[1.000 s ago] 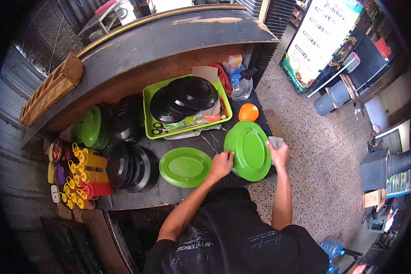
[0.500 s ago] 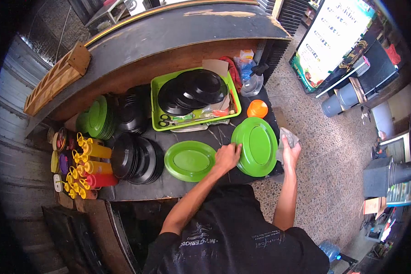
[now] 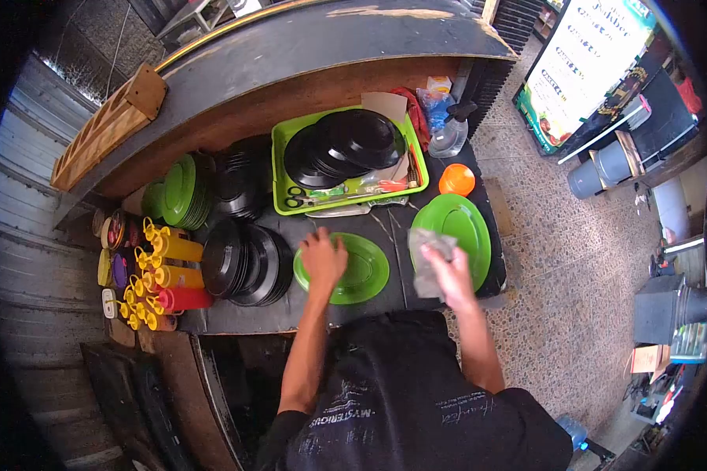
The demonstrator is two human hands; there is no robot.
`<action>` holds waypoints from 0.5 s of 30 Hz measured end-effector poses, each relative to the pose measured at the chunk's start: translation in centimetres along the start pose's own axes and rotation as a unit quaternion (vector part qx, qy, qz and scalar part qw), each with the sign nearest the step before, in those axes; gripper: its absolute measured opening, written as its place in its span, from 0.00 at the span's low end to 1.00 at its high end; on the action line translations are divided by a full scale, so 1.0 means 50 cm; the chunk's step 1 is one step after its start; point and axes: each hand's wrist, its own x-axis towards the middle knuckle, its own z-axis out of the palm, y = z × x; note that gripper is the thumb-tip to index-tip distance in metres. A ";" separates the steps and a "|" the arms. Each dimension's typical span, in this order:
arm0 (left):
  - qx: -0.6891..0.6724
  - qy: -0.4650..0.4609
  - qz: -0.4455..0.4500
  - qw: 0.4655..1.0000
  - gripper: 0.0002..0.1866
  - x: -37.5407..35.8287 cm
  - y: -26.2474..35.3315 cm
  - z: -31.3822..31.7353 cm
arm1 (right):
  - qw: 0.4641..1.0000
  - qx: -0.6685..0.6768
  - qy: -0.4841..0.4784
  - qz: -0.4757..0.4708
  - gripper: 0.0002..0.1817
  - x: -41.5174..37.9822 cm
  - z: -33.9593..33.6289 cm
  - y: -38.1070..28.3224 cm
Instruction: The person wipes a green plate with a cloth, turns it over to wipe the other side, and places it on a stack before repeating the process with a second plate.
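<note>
My left hand is over the left part of a green oval plate on the black table, fingers spread. In my right hand is a grey cloth, held above the left part of another green oval plate at the table's right end. Stacked black plates stand left of my left hand. Behind both hands, a light green tray holds black plates, scissors and other small items.
Sauce bottles crowd the table's left end, near stacked green plates. An orange cup and a clear spray bottle are at the back right. A raised ledge runs behind the table.
My left hand has left the right green plate and moved left over the other one. My right hand has moved left with the cloth, from beside the right plate to over it.
</note>
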 end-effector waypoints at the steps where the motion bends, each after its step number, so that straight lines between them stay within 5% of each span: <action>1: 0.002 0.001 -0.001 1.000 0.21 0.004 -0.031 0.006 | 0.998 -0.027 -0.044 0.026 0.18 0.001 0.019 0.032; 4: 0.093 -0.139 -0.058 0.984 0.33 0.021 -0.085 0.010 | 0.975 -0.166 -0.145 0.030 0.22 0.014 0.067 0.135; 15: 0.030 -0.155 -0.118 0.980 0.43 0.029 -0.082 -0.045 | 0.958 -0.216 -0.153 0.109 0.26 0.046 0.092 0.275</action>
